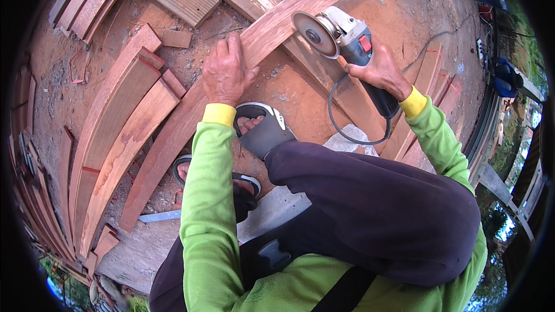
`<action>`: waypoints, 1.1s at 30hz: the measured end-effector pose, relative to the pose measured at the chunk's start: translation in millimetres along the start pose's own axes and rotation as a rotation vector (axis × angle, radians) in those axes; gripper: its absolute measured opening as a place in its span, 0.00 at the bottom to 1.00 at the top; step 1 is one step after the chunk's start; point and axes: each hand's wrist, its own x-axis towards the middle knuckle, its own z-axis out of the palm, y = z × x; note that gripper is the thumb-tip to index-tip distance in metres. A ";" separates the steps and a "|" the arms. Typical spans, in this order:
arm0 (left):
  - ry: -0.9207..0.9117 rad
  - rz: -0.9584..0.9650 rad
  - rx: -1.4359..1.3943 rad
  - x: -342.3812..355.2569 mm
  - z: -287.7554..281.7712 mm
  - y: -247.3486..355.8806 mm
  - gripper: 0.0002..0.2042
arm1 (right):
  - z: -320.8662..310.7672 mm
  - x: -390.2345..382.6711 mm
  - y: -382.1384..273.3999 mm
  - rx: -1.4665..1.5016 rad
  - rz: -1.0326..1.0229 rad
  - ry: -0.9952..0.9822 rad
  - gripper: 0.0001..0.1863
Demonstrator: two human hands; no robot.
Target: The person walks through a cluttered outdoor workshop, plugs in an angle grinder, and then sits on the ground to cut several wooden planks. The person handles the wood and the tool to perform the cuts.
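My right hand (381, 69) is wrapped around the body of an angle grinder (357, 46), a dark tool with a metal head and a red switch. Its round disc (315, 34) is over the near edge of a long reddish wooden plank (277, 30); whether they touch I cannot tell. The plank runs diagonally from the upper right to the lower left. My left hand (227, 69) grips the plank near its middle, fingers over the top and thumb at the side. Under the plank, another wooden beam (341, 86) crosses it.
Curved planks (118, 110) lie on the left, with more boards (95, 3) at the upper left. The grinder's cord (341, 130) loops below the tool. My sandaled foot (254, 124) is close under the plank. A grey metal strip (161, 216) lies near the plank's lower end.
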 end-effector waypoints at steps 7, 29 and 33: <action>0.004 0.005 0.000 0.2 0.1 0.1 0.38 | 0.0 0.0 -2.0 0.010 -0.005 0.015 0.38; -0.013 -0.009 -0.006 -0.1 -0.2 0.2 0.38 | 1.5 2.6 -1.0 -0.004 -0.005 -0.001 0.37; 0.009 0.004 -0.013 0.5 0.5 -0.6 0.38 | 1.6 3.4 1.9 0.005 -0.036 0.008 0.38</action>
